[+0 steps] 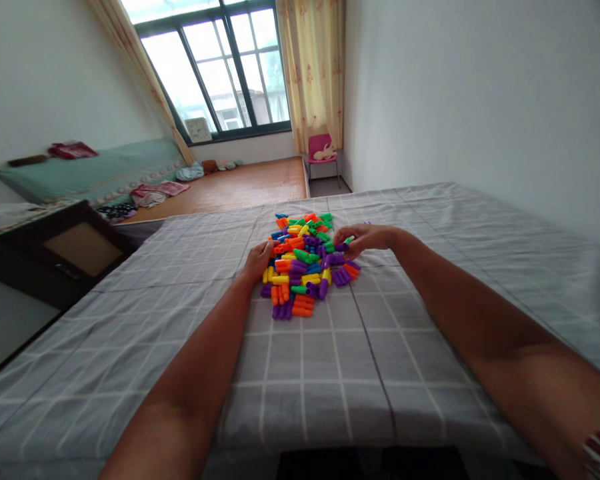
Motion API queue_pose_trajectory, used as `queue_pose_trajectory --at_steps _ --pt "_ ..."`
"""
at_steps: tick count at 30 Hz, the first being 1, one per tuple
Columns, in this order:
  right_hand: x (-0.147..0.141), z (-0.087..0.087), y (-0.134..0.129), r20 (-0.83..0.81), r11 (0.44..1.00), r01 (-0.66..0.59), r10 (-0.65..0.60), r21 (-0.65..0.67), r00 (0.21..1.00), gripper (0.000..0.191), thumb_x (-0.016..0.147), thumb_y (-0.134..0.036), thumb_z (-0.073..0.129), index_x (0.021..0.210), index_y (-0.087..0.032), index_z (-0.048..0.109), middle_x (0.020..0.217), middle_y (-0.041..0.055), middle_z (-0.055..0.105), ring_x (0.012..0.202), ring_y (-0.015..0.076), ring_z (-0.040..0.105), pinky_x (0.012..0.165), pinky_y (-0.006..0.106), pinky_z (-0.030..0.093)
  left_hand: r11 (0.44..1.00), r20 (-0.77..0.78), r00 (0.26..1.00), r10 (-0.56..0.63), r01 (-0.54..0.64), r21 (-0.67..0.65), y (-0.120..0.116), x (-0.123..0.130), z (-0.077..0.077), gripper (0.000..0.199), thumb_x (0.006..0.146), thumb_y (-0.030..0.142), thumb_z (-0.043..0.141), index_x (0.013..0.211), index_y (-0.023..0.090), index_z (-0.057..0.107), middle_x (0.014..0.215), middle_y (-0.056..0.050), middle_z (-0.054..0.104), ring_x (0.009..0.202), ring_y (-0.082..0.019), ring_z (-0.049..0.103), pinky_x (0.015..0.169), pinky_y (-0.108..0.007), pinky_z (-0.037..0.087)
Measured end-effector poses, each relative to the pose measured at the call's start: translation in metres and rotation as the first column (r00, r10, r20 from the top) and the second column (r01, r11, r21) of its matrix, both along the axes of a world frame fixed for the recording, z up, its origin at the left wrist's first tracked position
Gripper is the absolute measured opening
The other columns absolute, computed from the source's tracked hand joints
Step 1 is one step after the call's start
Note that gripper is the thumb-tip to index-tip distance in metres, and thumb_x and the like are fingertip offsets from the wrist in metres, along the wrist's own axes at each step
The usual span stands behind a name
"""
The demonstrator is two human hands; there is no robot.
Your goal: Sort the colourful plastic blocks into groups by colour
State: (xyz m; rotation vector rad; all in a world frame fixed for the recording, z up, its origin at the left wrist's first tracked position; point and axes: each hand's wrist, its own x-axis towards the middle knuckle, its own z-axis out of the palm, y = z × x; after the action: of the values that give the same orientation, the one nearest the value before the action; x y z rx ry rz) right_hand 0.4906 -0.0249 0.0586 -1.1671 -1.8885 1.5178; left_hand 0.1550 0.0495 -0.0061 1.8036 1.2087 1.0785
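Note:
A heap of bullet-shaped plastic building blocks [305,263] in orange, purple, green, yellow and blue lies on a grey checked bedsheet [320,373]. Some are joined in short rows. My left hand [258,261] rests at the heap's left edge, its fingers lying against orange and yellow blocks and partly out of sight. On the right side of the heap, my right hand [364,237] has its fingers bent around a green-and-purple block [349,241]. Loose purple and orange blocks [347,272] lie just below that hand.
Beyond the sheet is a low wooden bed platform [250,181] with clothes on it. A dark cabinet [75,260] stands at the left. A pink chair [321,150] with a plush toy sits by the curtain [313,73]. White walls [480,100] rise on the right.

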Motion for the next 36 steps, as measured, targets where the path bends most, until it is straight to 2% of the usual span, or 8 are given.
queue_pose_trajectory --at_steps 5,10,16,19,23,26,32,36 --pt "0.008 -0.007 0.006 0.045 0.998 -0.034 0.032 0.059 0.998 0.043 0.065 -0.032 0.077 0.104 -0.015 0.066 0.087 0.0027 0.068 0.080 0.0141 0.064 0.076 0.025 0.051 1.000 0.011 1.000 0.005 -0.005 -0.012 -0.001 0.000 0.001 0.057 0.081 0.059 0.049 0.103 0.013 0.073 0.091 -0.007 0.073 0.080 -0.020 0.063 0.070 -0.028 0.046" --pt "0.001 -0.022 0.016 0.275 0.952 0.034 -0.121 0.303 0.954 0.036 0.067 -0.030 0.073 0.098 -0.014 0.065 0.068 -0.0024 0.062 0.057 0.0093 0.054 0.054 0.020 0.043 1.000 0.017 1.000 0.018 -0.018 -0.009 -0.004 0.002 0.005 0.057 0.080 0.060 0.051 0.102 0.012 0.073 0.089 -0.007 0.073 0.080 -0.020 0.063 0.071 -0.028 0.046" --pt "0.013 -0.013 0.019 0.272 0.961 0.023 -0.101 0.276 0.957 0.041 0.071 -0.035 0.072 0.106 -0.016 0.064 0.072 0.0008 0.067 0.057 0.0109 0.056 0.053 0.021 0.045 1.000 0.028 1.000 -0.007 0.007 -0.028 -0.006 0.002 0.006 0.057 0.082 0.058 0.049 0.106 0.012 0.072 0.092 -0.008 0.073 0.081 -0.021 0.064 0.071 -0.029 0.047" --pt "0.045 -0.011 0.024 0.213 0.816 0.317 -0.460 0.483 0.862 0.034 0.078 -0.030 0.062 0.108 -0.014 0.065 0.089 0.0079 0.071 0.072 0.0159 0.063 0.064 0.025 0.050 1.000 0.023 1.000 -0.011 0.011 -0.010 -0.003 0.002 0.004 0.057 0.081 0.059 0.050 0.104 0.012 0.073 0.093 -0.008 0.073 0.083 -0.021 0.064 0.072 -0.029 0.047" --pt "0.084 -0.034 0.029 0.319 0.525 0.419 -0.824 0.741 0.468 0.037 0.079 -0.015 0.053 0.113 -0.014 0.067 0.109 0.0123 0.070 0.099 0.0247 0.064 0.089 0.034 0.048 0.999 0.054 0.998 -0.012 0.014 -0.038 -0.001 0.001 0.001 0.060 0.080 0.062 0.051 0.105 0.013 0.072 0.090 -0.007 0.073 0.079 -0.021 0.064 0.068 -0.028 0.047" --pt "0.093 -0.054 0.031 0.434 0.549 0.333 -0.825 0.767 0.362 0.038 0.078 -0.014 0.055 0.115 -0.014 0.067 0.112 0.0130 0.070 0.109 0.0267 0.062 0.098 0.036 0.043 1.000 0.052 0.999 -0.010 0.012 -0.028 -0.001 0.000 0.000 0.060 0.079 0.063 0.051 0.103 0.013 0.073 0.087 -0.006 0.073 0.078 -0.020 0.064 0.067 -0.028 0.047" --pt "0.096 -0.061 0.034 0.415 0.635 0.382 -0.749 0.671 0.517 0.055 0.071 -0.023 0.068 0.125 -0.013 0.062 0.122 0.0116 0.066 0.101 0.0231 0.065 0.088 0.030 0.049 0.999 0.062 0.998 -0.012 0.014 -0.029 0.000 0.000 0.000 0.060 0.078 0.063 0.052 0.104 0.013 0.073 0.090 -0.007 0.073 0.082 -0.021 0.064 0.070 -0.029 0.047" --pt "0.102 -0.060 0.032 0.428 0.640 0.413 -0.754 0.648 0.498 0.041 0.073 -0.018 0.064 0.114 -0.014 0.068 0.112 0.0083 0.070 0.094 0.0211 0.067 0.085 0.028 0.050 0.999 0.073 0.997 -0.025 0.026 -0.023 0.000 0.000 -0.001 0.061 0.078 0.064 0.053 0.104 0.012 0.072 0.094 -0.008 0.073 0.083 -0.021 0.064 0.072 -0.029 0.048"
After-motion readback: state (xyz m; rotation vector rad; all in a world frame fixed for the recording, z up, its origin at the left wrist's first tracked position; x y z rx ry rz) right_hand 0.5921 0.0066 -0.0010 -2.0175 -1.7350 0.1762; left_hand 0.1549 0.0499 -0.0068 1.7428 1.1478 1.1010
